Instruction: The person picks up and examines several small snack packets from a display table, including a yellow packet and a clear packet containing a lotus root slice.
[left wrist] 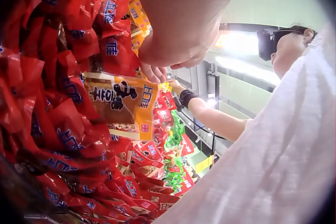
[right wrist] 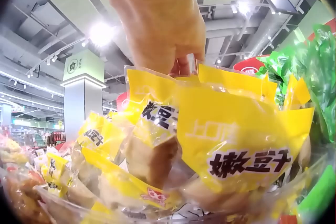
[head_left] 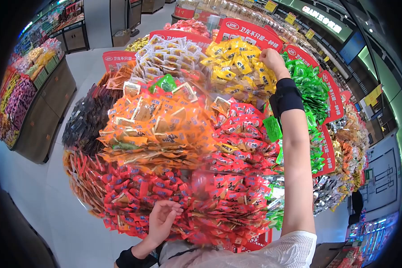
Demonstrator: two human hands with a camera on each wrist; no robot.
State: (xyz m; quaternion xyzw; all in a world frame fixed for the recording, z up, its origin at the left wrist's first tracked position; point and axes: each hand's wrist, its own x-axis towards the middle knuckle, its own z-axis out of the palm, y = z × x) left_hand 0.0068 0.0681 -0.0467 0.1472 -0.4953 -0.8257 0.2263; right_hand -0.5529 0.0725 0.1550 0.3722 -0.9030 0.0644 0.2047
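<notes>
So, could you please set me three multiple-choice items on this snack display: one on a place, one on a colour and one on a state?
1. Where is the right hand?
A. at the heap of yellow packets
B. on the floor
C. in a pocket

2. What colour are the packets around the left hand?
A. blue
B. red
C. white

3. How do the right hand's fingers lie?
A. spread flat
B. curled on a yellow packet
C. pointing at the ceiling

Answers:
1. A, as the head view shows the arm stretched out to the yellow heap.
2. B, as the red packets lie all about that hand.
3. B, as the right wrist view shows the fingers bent over the packet's top edge.
</notes>
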